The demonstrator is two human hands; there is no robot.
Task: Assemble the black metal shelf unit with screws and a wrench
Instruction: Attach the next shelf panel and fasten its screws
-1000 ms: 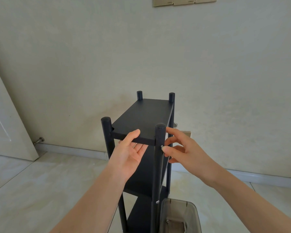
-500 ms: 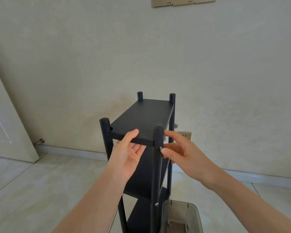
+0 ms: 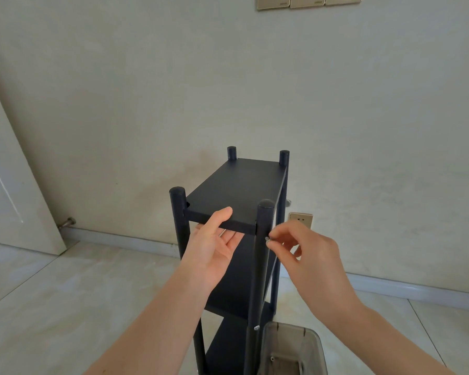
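The black metal shelf unit [image 3: 236, 190] stands upright on the tiled floor near the wall. Your left hand [image 3: 214, 244] grips its top shelf's front edge, thumb above, fingers beneath. Your right hand [image 3: 309, 253] pinches a small silver screw [image 3: 267, 239] against the near-right post [image 3: 263, 239].

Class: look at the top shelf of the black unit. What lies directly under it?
Under the top shelf: the left hand's fingers and a lower shelf. The hand hides part of it.
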